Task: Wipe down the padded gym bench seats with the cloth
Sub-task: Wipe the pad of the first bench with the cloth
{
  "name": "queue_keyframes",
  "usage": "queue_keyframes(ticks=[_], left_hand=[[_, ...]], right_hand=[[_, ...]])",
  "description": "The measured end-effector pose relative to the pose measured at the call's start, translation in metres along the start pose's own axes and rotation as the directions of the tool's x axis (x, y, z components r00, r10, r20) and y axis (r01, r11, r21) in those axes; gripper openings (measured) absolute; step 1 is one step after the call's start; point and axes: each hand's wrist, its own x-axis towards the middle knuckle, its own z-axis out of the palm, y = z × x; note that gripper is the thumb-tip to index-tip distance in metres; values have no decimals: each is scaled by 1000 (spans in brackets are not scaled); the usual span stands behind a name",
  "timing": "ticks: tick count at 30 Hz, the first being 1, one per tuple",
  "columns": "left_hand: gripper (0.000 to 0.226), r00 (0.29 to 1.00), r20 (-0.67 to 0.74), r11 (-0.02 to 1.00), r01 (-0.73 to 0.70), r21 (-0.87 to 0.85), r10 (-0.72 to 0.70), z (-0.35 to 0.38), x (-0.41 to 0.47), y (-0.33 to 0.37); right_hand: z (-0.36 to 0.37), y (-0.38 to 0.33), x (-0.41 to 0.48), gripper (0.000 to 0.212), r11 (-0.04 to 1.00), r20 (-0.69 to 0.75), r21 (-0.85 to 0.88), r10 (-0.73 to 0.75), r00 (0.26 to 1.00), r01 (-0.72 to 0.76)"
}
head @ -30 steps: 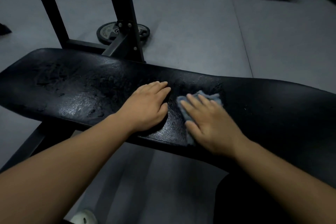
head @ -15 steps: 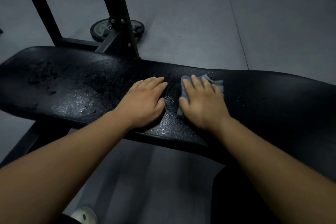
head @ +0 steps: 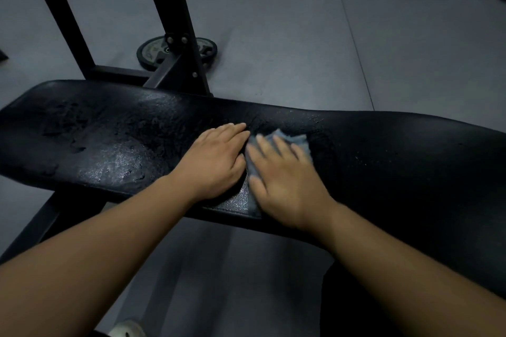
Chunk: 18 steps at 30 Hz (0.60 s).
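Cloth (head: 297, 140) under flat right hand (head: 284, 183)

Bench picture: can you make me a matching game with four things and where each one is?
Things:
1. cloth
2. left hand
3. right hand
4. weight plate

Places:
a. lying on the floor beyond the bench
b. resting flat on the bare bench
c. under a hand
d. pressing down on the cloth

Pairs: 1-c, 2-b, 3-d, 4-a
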Motion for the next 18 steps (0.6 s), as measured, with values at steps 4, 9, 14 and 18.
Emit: queue_keyframes(ticks=[4,9,14,18], left_hand=[[78,1000,19,1000,-1,11,1,-2,3,1],[81,1000,6,1000,25,12,-25,-3,8,-3],[70,997,17,997,74,-6,-73,-4,19,-8],[71,995,27,995,95,7,-95,-2,25,3]], right_hand=[[-11,49,1,79,1000,79,4,-11,997,11],[-3,35,60,67,976,23,-51,213,977,-211],[-11,43,10,79,999,58,-15,-34,998,35],[-11,78,65,65,962,48,-79,264,963,-260]])
